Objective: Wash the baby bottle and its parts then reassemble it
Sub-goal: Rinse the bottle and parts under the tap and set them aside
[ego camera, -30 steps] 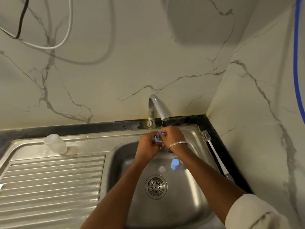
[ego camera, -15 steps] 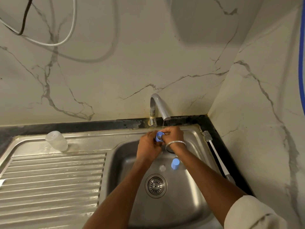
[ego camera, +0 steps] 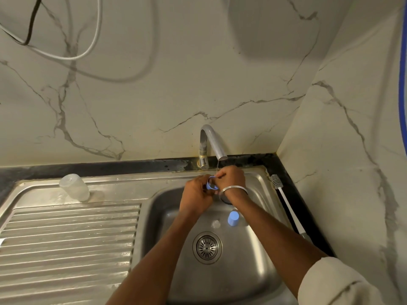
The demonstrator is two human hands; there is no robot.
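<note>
Both hands meet under the tap point(ego camera: 213, 143), where a thin stream of water runs. My left hand point(ego camera: 196, 192) and my right hand point(ego camera: 231, 180) together grip a small blue bottle ring point(ego camera: 211, 185), mostly hidden by fingers. A blue cap point(ego camera: 233, 218) stands in the sink basin point(ego camera: 242, 271), and a small clear part point(ego camera: 215, 224) lies beside it, just left. The clear bottle body point(ego camera: 74, 187) stands upside down on the draining board's back left.
A white-handled bottle brush point(ego camera: 286, 204) lies along the sink's right rim, by the side wall. The drain strainer point(ego camera: 207, 247) sits mid-basin. The ribbed draining board point(ego camera: 66, 243) fills the left. Cables hang on the marble wall above.
The hands have shifted slightly while working the blue ring under the water. The cap, bottle body and brush have stayed put.
</note>
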